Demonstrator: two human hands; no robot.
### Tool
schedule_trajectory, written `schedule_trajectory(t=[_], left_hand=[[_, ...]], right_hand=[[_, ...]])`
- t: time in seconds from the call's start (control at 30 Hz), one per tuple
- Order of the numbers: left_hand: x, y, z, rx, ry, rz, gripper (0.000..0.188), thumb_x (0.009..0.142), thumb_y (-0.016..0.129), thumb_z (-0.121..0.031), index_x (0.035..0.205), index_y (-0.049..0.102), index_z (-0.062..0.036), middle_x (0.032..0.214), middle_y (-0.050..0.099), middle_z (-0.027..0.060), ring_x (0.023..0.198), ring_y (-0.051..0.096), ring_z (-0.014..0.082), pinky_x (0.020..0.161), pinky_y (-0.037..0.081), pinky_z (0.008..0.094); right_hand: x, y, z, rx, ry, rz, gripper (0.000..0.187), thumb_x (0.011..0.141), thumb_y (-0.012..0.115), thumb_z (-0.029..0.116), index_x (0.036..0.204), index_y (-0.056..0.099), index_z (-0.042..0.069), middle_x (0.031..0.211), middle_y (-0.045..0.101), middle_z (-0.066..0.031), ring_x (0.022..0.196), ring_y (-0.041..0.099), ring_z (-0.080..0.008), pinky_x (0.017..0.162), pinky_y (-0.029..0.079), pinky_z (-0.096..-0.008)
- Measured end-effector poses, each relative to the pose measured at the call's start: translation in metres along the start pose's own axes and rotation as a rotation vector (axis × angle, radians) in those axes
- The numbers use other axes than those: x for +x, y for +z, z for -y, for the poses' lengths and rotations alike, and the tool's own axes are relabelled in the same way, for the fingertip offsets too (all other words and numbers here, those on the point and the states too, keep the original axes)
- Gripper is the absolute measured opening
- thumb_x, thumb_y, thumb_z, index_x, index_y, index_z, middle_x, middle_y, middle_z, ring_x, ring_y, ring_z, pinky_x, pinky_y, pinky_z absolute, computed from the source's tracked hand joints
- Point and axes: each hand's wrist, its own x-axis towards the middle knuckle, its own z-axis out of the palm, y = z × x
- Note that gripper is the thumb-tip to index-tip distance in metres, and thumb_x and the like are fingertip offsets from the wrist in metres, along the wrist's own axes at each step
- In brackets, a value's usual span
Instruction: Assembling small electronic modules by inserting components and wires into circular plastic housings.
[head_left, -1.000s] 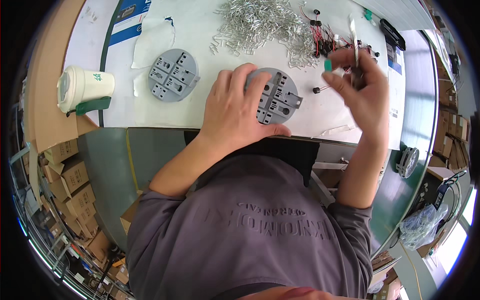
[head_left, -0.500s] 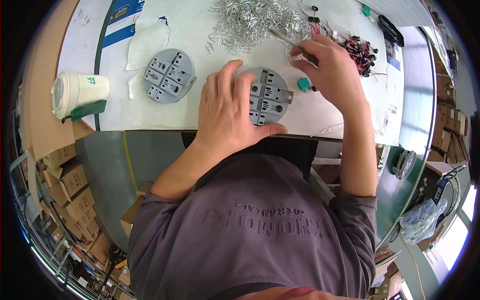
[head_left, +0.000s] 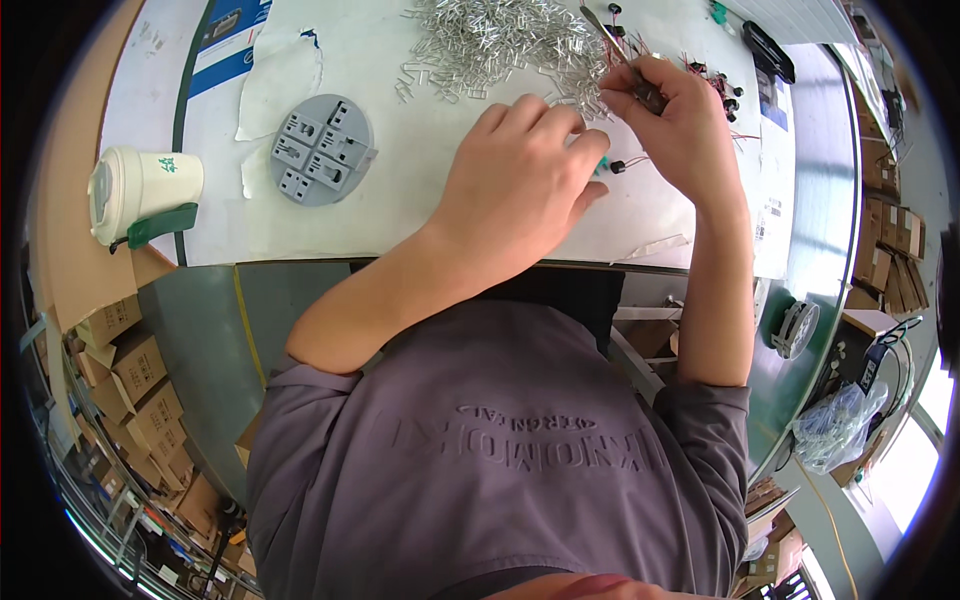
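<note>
My right hand (head_left: 685, 125) is closed round the dark handle of a screwdriver (head_left: 650, 97); its metal shaft points up and away over the pile of clips. My left hand (head_left: 530, 165) reaches across, palm down, with curled fingers and thumb around a small green block (head_left: 602, 164). Only a sliver of that block shows between the fingers. The nearer grey disc, seen earlier, is not visible now; my left hand and wrist cover where it lay. Another round grey disc (head_left: 322, 152) with moulded slots lies flat at the left. A small black round part (head_left: 617, 167) with red wires sits beside my left fingertips.
A heap of small shiny metal clips (head_left: 500, 45) spreads over the far table. Black parts with red wires (head_left: 725, 90) lie behind my right hand. A cream lidded cup (head_left: 150, 195) stands at the left, a black case (head_left: 768, 52) at the far right. The table's front edge (head_left: 400, 262) runs near my body.
My left hand has left the nearer disc's rim and moved right to the green block, covering the disc. My right hand now holds the screwdriver upright. The view has shifted slightly.
</note>
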Motion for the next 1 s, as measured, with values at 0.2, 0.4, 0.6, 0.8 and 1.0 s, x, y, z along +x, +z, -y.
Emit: schedule_trajectory(t=[0.2,0.4,0.6,0.8,1.0], left_hand=[[0.025,0.018,-0.019,0.194,-0.114,0.192,0.026,0.088,0.084,-0.024,0.109,0.077,-0.0094,0.098,0.073,0.0054,0.087,0.064,0.0248,0.079,0.053,0.0381],[0.018,-0.013,-0.005,-0.162,-0.242,0.039,0.026,0.088,0.084,-0.010,0.114,0.079,-0.0066,0.096,0.077,0.0056,0.073,0.065,0.0195,0.070,0.054,0.0300],[-0.036,-0.043,0.031,-0.889,-0.547,-0.263,0.026,0.091,0.081,0.007,0.117,0.080,0.0014,0.101,0.081,0.0061,0.077,0.066,0.0114,0.069,0.053,0.0247],[-0.064,-0.034,0.037,-0.610,-0.394,-0.237,0.024,0.088,0.084,0.004,0.110,0.083,-0.0031,0.096,0.079,0.0052,0.069,0.062,0.0137,0.061,0.049,0.0273],[-0.066,-0.022,0.037,-0.530,-0.357,-0.326,0.025,0.087,0.083,0.004,0.111,0.082,-0.0042,0.096,0.079,0.0046,0.069,0.063,0.0147,0.062,0.050,0.0280]], right_hand=[[-0.010,-0.005,0.006,0.046,0.061,-0.158,0.011,0.094,0.080,0.006,0.104,0.080,0.000,0.085,0.074,0.0000,0.068,0.055,-0.0084,0.065,0.046,-0.0237],[-0.020,-0.014,0.011,0.169,0.247,-0.155,0.009,0.095,0.079,0.007,0.099,0.079,0.000,0.080,0.070,0.0010,0.064,0.051,-0.0086,0.061,0.044,-0.0250],[-0.034,0.006,0.027,0.230,0.206,-0.006,0.009,0.095,0.076,0.008,0.094,0.076,-0.001,0.081,0.066,0.0005,0.065,0.050,-0.0098,0.061,0.042,-0.0257],[-0.035,0.036,0.049,0.207,0.110,0.092,0.013,0.092,0.076,0.011,0.090,0.074,-0.002,0.087,0.067,-0.0050,0.067,0.052,-0.0164,0.062,0.044,-0.0306],[-0.036,0.048,0.057,0.066,0.169,0.124,0.014,0.091,0.076,0.010,0.089,0.073,-0.003,0.091,0.066,-0.0066,0.070,0.053,-0.0172,0.064,0.045,-0.0306]])
